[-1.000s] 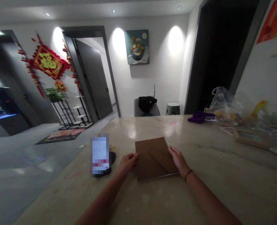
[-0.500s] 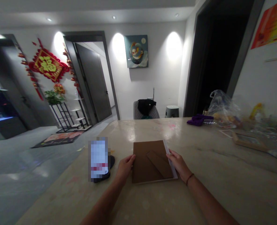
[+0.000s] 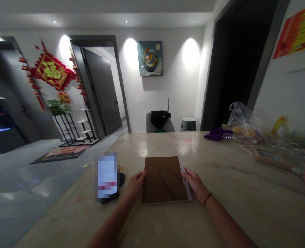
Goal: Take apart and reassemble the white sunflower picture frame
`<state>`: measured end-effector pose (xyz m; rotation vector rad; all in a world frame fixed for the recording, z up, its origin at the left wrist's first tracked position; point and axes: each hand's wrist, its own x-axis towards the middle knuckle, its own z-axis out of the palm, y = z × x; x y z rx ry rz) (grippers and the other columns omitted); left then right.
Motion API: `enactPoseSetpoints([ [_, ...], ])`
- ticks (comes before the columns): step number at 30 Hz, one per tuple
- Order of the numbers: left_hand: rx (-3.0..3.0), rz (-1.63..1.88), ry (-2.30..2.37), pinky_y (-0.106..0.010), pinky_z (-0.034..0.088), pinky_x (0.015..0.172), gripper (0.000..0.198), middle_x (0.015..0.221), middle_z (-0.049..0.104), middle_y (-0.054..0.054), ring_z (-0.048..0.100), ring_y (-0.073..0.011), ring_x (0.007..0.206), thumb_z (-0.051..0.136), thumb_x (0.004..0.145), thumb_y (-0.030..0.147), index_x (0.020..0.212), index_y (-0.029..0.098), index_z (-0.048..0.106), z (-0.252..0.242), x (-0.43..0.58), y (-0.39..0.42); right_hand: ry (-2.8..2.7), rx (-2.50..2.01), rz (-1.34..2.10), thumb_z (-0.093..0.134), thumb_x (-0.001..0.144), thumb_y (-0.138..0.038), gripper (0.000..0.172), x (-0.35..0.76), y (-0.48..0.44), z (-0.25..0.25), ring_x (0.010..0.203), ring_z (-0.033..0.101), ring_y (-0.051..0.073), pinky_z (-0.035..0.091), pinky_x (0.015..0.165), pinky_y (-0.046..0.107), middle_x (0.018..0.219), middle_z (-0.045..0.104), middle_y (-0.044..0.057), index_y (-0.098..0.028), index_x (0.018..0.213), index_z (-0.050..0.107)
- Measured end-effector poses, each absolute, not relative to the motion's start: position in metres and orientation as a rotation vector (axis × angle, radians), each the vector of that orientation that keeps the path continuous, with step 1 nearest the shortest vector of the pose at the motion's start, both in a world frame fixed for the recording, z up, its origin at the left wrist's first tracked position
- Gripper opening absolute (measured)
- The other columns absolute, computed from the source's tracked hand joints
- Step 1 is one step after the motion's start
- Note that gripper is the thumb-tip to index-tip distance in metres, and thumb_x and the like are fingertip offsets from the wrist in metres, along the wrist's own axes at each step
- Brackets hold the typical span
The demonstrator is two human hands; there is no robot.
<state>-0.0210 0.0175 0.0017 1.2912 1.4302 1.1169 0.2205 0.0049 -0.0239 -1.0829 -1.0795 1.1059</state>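
Note:
A brown picture frame backing board (image 3: 155, 181) with a slanted stand flap lies face down over the table in front of me. White material shows along its right side. My left hand (image 3: 137, 182) pinches the board's left edge, thumb on top. My right hand (image 3: 193, 181), with a thin bracelet at its wrist, grips the right edge, where the white strip shows. The fingers beneath the board are hidden. Left of my left hand, a lit phone (image 3: 107, 177) with a blurred screen leans on a dark stand (image 3: 112, 197).
On the stone-patterned table (image 3: 157, 227), a wooden frame (image 3: 271, 158), a purple cloth item (image 3: 218, 133) and a clear plastic bag (image 3: 245, 120) lie at the right, among small clutter. A chair (image 3: 149, 123) with a black garment stands beyond the far edge.
The board and both hands appear slightly further left and lower, as does the whole scene with a small camera shift. Both hands keep hold of the board's edges.

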Motion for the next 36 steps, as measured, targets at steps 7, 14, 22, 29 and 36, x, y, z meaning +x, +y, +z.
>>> enactPoseSetpoints([
  [7,1.433,1.046,1.336,-0.028,0.045,0.062,0.037,0.073,0.068,-0.005,0.061,-0.0212,0.073,0.055,0.065,0.046,0.079,0.014,0.068,0.005,-0.008,0.01,-1.059,-1.113,1.105,0.059,0.061,-0.049,0.039,0.22,0.008,-0.028,0.093,0.058,0.024,0.041,0.086,0.037,0.092,0.068,0.006,-0.016,0.081,0.067],
  [14,1.394,1.068,1.339,-0.027,0.047,0.065,0.038,0.08,0.07,-0.005,0.061,-0.0209,0.079,0.054,0.066,0.046,0.084,0.016,0.068,0.011,-0.005,0.006,-0.993,-1.064,1.176,0.058,0.061,-0.042,0.03,0.219,0.009,-0.029,0.085,0.06,0.022,0.043,0.08,0.033,0.082,0.07,0.004,-0.017,0.076,0.066],
  [22,1.435,1.186,1.488,-0.03,0.048,0.063,0.039,0.087,0.07,-0.006,0.063,-0.0247,0.082,0.056,0.064,0.047,0.086,0.016,0.068,0.01,-0.013,0.01,-0.986,-0.98,1.233,0.054,0.062,-0.035,0.027,0.21,0.002,-0.02,0.087,0.061,0.021,0.043,0.08,0.031,0.087,0.069,0.003,-0.018,0.082,0.062],
  [29,1.245,1.13,1.449,-0.029,0.049,0.064,0.041,0.082,0.069,-0.009,0.063,-0.0223,0.08,0.065,0.056,0.05,0.076,0.013,0.066,0.019,-0.018,0.006,-0.985,-0.995,1.212,0.053,0.062,-0.033,0.025,0.212,0.006,-0.027,0.082,0.061,0.021,0.045,0.075,0.031,0.082,0.069,0.003,-0.018,0.081,0.061],
  [36,1.384,1.026,1.675,-0.027,0.043,0.063,0.04,0.071,0.069,-0.006,0.061,-0.0226,0.075,0.064,0.055,0.054,0.067,0.015,0.068,0.023,-0.018,0.006,-0.996,-1.05,1.172,0.052,0.062,-0.034,0.028,0.211,0.006,-0.028,0.085,0.06,0.022,0.044,0.077,0.031,0.086,0.069,0.004,-0.018,0.082,0.062],
])
